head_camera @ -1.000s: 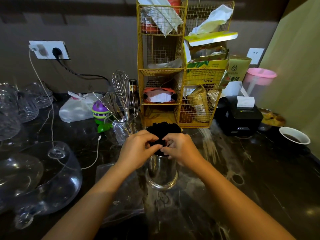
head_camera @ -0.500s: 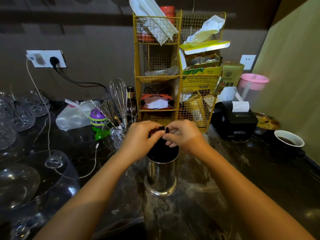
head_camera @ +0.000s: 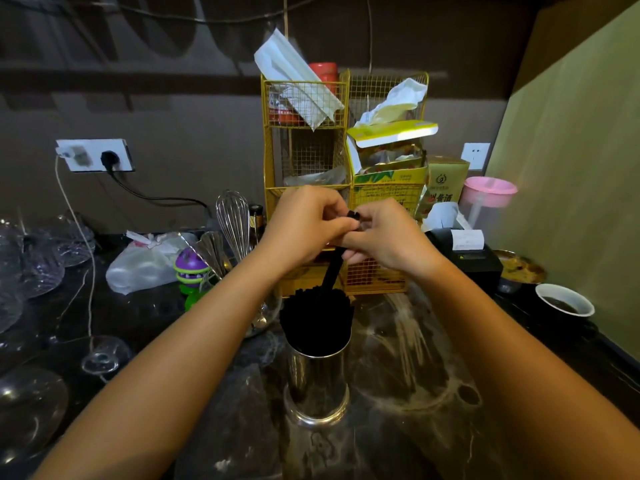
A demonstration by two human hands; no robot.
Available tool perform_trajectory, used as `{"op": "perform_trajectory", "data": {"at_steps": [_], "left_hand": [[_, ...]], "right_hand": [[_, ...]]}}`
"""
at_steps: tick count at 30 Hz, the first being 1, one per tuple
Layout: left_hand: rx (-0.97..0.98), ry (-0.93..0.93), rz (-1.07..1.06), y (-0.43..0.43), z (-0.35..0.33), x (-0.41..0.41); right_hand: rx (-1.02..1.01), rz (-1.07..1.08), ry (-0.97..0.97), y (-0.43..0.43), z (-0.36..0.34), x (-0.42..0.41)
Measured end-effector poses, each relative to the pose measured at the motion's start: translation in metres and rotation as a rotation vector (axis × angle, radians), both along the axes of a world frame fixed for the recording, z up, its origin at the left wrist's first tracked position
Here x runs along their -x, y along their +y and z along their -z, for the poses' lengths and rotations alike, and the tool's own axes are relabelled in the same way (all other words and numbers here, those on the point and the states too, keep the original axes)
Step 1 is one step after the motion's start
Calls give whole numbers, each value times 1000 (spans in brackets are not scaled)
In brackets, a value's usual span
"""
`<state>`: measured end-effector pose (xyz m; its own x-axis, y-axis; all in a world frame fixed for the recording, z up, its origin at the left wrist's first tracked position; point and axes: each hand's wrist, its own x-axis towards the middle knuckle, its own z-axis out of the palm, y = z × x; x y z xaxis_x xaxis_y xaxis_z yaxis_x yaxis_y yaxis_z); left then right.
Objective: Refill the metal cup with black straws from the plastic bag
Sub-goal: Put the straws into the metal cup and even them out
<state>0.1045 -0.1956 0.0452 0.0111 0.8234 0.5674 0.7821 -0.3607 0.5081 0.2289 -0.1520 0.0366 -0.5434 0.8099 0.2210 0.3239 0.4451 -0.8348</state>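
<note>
Few straws [head_camera: 333,268] btwn both hands [head_camera: 341,230]

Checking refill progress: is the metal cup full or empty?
Full: black straws pack the upright metal cup past its rim.

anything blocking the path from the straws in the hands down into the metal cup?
Nothing separate stands between. Both the left hand and right hand pinch a few black straws directly above the metal cup. The cup is already packed with straws, so the only obstruction is the crowded opening itself.
</note>
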Motion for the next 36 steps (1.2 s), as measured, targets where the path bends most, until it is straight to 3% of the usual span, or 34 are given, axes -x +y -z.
{"op": "perform_trajectory", "data": {"at_steps": [5, 10, 14, 16, 18, 21, 24, 28, 31, 36], "left_hand": [[-72, -23, 52, -1, -15, -12], [-207, -127, -7, -11, -7, -15], [9, -141, -6, -8, 16, -15], [199, -309, 23, -3, 25, -11], [346, -659, 102, 4, 29, -4], [275, -1066, 234, 12, 25, 0], [158, -1225, 328, 15, 18, 0], [87, -1187, 351, 17, 10, 0], [63, -1053, 317, 16, 3, 1], [88, -844, 285, 12, -7, 6]], "right_hand": [[-20, 37, 125, 0, -17, -15], [11, 177, 465, 6, -21, -30], [160, 255, 762, 9, -13, -33], [277, 261, 904, 10, -7, -30], [422, 238, 1034, 10, -1, -27], [616, 211, 1139, 8, 11, -19], [755, 199, 1209, 8, 22, -9], [955, 142, 1265, 7, 35, 1], [1003, 97, 1227, 4, 44, 6], [843, 36, 829, 5, 52, 0]]}}
